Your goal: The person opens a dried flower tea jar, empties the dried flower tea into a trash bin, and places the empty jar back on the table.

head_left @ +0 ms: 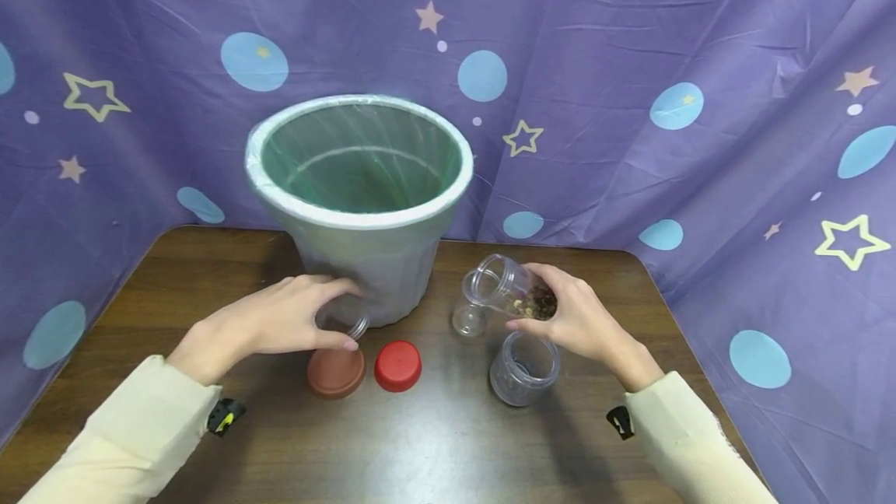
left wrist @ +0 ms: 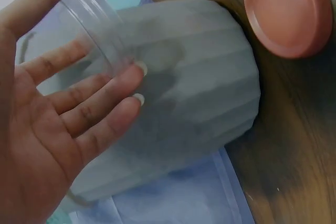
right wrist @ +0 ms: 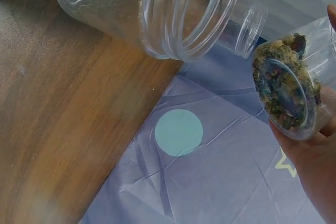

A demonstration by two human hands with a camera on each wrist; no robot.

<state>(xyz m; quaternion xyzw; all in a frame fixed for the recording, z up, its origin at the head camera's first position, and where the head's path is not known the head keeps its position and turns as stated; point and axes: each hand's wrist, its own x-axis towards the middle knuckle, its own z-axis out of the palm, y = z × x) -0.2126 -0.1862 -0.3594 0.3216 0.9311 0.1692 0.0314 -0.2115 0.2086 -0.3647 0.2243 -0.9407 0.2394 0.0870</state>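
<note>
My right hand (head_left: 570,309) grips a clear plastic jar (head_left: 507,286) that is tilted, its mouth to the left. Dried flower-like bits (right wrist: 281,85) lie gathered at that jar's bottom end. Between thumb and fingers my left hand (head_left: 287,317) holds another clear jar (left wrist: 94,24), with threaded rings at its rim, beside the bin; the hand hides much of it in the head view. An open clear jar (head_left: 518,379) stands below the right hand. Behind the tilted jar is one more small clear container (head_left: 469,319), partly hidden.
A large grey bin (head_left: 364,255) with a plastic liner stands at the back of the wooden table (head_left: 420,449). A brownish-pink lid (head_left: 336,376) and a red lid (head_left: 397,366) lie before it. A purple patterned cloth (head_left: 581,99) hangs behind and at the sides.
</note>
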